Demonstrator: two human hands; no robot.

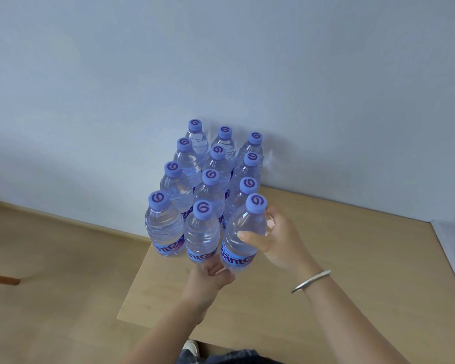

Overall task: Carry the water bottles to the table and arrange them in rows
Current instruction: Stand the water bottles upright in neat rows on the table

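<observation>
Head view: my right hand [276, 240] fingers wrap the nearest bottle [243, 232], squaring its row on the counter [339, 258]; left hand [208, 281] fingers, probably, pinch the middle bottle [201, 237] base.

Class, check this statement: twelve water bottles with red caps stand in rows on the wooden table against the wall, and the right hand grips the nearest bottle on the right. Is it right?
Not quite. The caps are purple, not red, as the head view shows. The rest holds: twelve water bottles stand in rows on the wooden table against the wall, and the right hand grips the nearest bottle on the right.
</observation>
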